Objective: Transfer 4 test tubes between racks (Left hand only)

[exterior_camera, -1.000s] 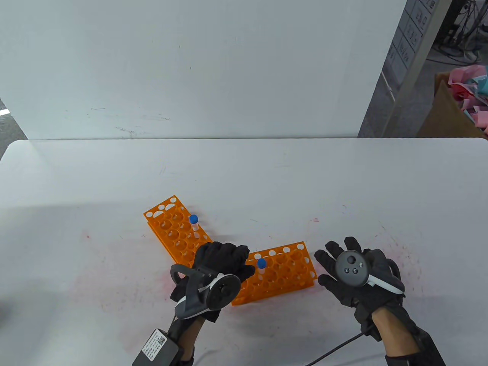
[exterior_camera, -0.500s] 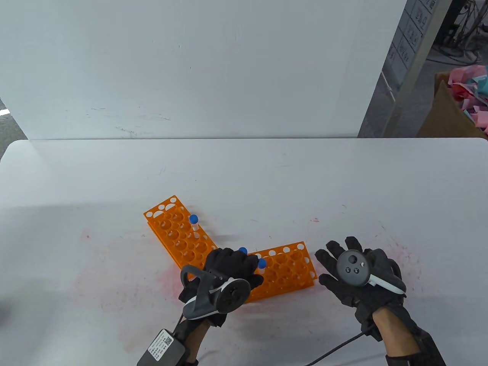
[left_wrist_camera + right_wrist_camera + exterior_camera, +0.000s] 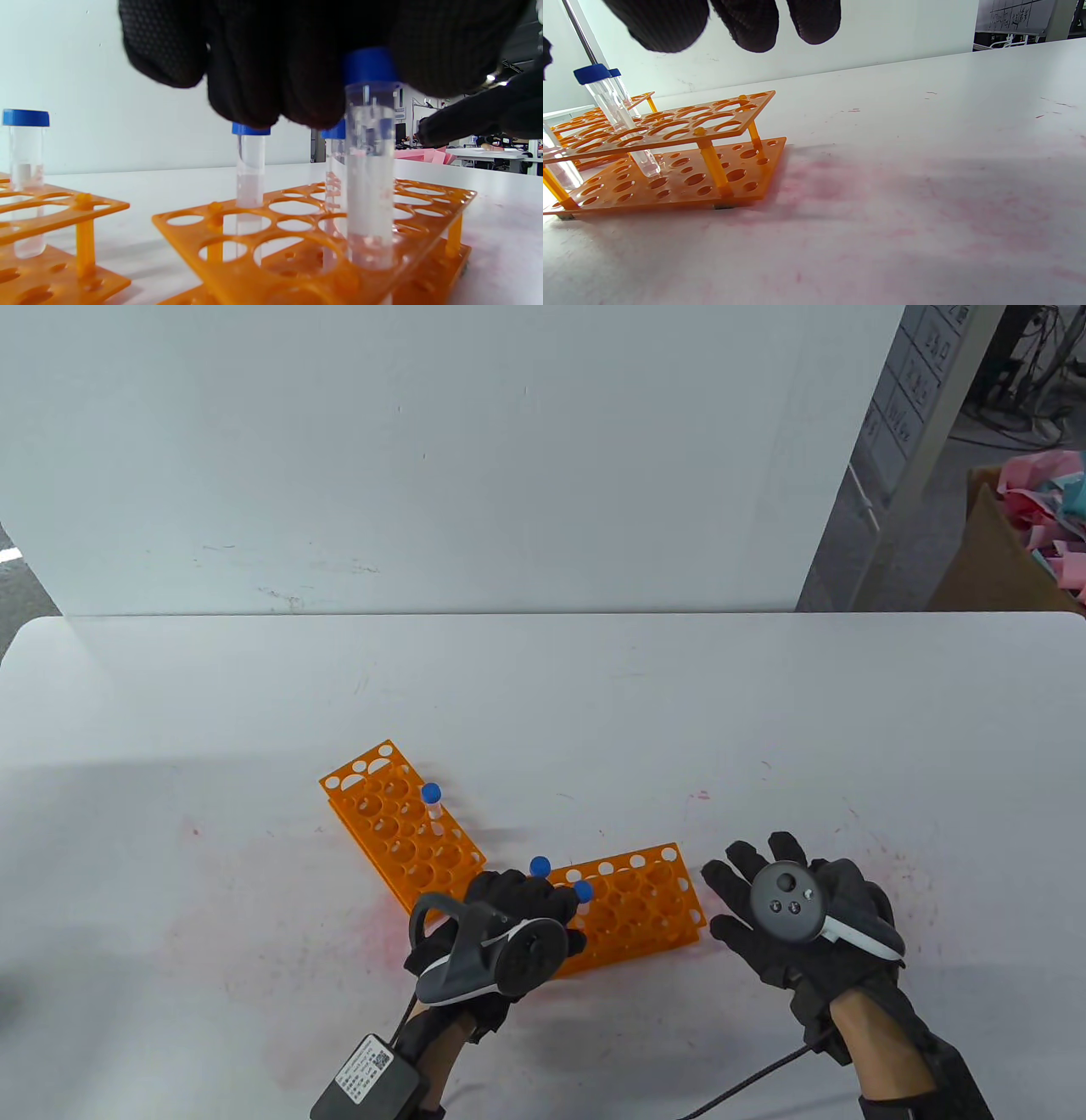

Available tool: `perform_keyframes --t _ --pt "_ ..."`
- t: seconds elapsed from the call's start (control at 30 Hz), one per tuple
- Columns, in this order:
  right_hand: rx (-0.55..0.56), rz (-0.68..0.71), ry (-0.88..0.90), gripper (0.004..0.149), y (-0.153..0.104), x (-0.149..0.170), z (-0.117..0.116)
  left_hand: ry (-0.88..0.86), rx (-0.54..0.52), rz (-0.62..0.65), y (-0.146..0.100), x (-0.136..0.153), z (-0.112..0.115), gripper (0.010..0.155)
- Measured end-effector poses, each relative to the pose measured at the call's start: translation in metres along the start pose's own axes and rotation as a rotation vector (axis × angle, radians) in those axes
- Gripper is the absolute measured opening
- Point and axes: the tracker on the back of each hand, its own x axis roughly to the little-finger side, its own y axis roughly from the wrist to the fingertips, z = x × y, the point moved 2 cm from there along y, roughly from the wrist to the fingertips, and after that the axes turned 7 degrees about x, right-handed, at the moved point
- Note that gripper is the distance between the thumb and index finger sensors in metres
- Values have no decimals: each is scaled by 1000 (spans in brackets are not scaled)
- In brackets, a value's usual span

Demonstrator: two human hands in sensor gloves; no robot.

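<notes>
Table view — right hand (image 3: 802,920) just beside right rack (image 3: 645,912)

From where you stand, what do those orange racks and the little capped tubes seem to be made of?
The orange racks look like moulded plastic: uniform colour, slightly glossy, thin punched plates on pegs. The tubes are clear, probably plastic though possibly glass; you see straight through them. Their blue caps look like matte plastic.
</notes>
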Motion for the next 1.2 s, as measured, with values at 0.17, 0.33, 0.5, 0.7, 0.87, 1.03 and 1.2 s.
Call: perform_keyframes --t 0.17,0.33,0.5,0.7,0.87,1.03,1.2 --pt "-1 0 0 64 0 0 0 2 27 2 1 0 3 53" --pt "-1 0 0 63 0 0 0 18 44 11 2 -3 5 52" --pt "5 1 -2 63 0 0 0 33 64 16 3 -5 6 52" --pt "7 1 -1 63 0 1 1 27 64 16 3 -5 8 52" --pt "8 1 -1 64 0 1 1 19 66 13 3 -5 9 53" --pt "6 1 -3 63 0 1 1 12 65 11 3 -5 9 53" --pt "5 -1 -4 63 0 2 1 17 66 9 3 -5 9 54"
